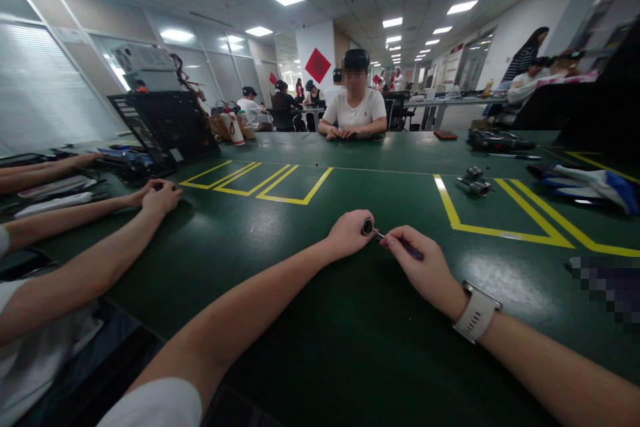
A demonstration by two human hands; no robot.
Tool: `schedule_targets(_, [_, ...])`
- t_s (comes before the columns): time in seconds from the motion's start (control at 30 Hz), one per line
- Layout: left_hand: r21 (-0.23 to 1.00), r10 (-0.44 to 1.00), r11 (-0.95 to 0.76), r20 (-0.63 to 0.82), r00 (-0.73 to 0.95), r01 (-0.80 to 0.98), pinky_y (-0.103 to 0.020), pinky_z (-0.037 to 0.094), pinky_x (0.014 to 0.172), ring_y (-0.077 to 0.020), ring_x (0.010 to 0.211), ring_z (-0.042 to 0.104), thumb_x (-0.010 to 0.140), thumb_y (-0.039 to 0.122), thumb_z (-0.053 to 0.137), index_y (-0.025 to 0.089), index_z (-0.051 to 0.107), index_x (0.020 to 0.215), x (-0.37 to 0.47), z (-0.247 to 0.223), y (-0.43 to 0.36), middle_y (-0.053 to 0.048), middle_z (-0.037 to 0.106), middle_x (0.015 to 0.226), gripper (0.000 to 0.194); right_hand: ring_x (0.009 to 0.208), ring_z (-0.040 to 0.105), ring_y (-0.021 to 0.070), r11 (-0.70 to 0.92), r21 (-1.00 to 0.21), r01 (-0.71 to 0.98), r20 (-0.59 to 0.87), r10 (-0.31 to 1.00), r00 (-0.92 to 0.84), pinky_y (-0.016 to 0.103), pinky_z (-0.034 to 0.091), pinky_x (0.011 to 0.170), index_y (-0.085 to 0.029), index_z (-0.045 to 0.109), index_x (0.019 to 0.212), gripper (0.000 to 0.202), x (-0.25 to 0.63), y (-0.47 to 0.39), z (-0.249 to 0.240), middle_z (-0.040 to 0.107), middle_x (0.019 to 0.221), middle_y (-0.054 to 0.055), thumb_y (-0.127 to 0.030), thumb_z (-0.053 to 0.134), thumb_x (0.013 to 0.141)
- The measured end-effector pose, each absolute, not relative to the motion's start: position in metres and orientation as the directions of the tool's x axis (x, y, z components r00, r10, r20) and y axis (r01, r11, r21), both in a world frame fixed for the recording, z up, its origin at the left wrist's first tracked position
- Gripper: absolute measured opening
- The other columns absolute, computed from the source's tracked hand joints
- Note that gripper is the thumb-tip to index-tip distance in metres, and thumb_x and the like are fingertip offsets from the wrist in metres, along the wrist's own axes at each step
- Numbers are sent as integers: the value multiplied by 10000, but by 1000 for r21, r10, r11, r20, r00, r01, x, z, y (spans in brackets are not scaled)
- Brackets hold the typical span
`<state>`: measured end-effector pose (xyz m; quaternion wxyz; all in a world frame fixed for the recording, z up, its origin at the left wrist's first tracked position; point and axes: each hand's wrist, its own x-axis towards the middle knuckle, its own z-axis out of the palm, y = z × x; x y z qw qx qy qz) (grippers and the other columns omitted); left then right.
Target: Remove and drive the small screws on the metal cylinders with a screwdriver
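Note:
My left hand [350, 233] is closed round a small dark cylindrical part [367, 227] with a round metal rim, which faces my right hand. In my right hand [413, 257] is a small screwdriver [414, 252] with a dark handle, pinched between thumb and fingers. The screwdriver's thin shaft points left and its tip is at or very near the rim of the part; whether it touches cannot be made out. Both hands are low over the green table [300, 267], near the middle of the view.
Small metal parts [474, 183] lie inside a yellow tape outline at right. Beyond are blue-white gloves [595, 183] and a black object [500, 140]. Another person's hands [163, 195] rest at left, near a black computer case [173, 123]. A person [354, 110] sits opposite.

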<state>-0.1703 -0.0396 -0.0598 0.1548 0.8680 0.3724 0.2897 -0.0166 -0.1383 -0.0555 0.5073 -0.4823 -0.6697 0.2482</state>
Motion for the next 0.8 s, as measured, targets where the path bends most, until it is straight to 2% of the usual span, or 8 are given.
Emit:
schedule_targets(0.27, [551, 763, -646, 430, 484, 529, -213, 381, 563, -102, 590, 494, 729, 208, 625, 153, 536, 698, -172, -65, -31, 33, 543, 654, 109, 809, 609, 199, 448, -797, 405, 443, 890, -113, 335, 469, 689, -216, 629, 890, 146, -16, -134, -60, 664, 870, 42, -309, 520, 863])
schedule_targets(0.43, [550, 772, -634, 422, 475, 543, -206, 399, 563, -98, 590, 506, 731, 216, 624, 151, 539, 712, -172, -66, -30, 32, 556, 659, 108, 861, 614, 203, 467, -779, 418, 460, 879, -126, 347, 478, 730, -215, 625, 907, 140, -16, -135, -60, 667, 921, 49, -298, 520, 866])
schedule_targets(0.6, [479, 768, -641, 389, 509, 600, -216, 396, 564, -111, 609, 525, 745, 227, 603, 157, 560, 735, -172, -62, -34, 21, 575, 678, 83, 801, 617, 196, 462, -766, 447, 470, 877, -101, 337, 480, 687, -204, 620, 888, 150, -16, -137, -58, 666, 873, 48, -303, 509, 873])
schedule_targets(0.8, [320, 769, -637, 322, 552, 701, -254, 402, 571, -165, 678, 556, 750, 233, 586, 171, 585, 786, -170, -56, -44, -21, 608, 746, 72, 750, 603, 180, 458, -750, 476, 467, 878, -109, 313, 464, 656, -197, 619, 864, 140, -17, -136, -57, 648, 819, 37, -282, 508, 870])
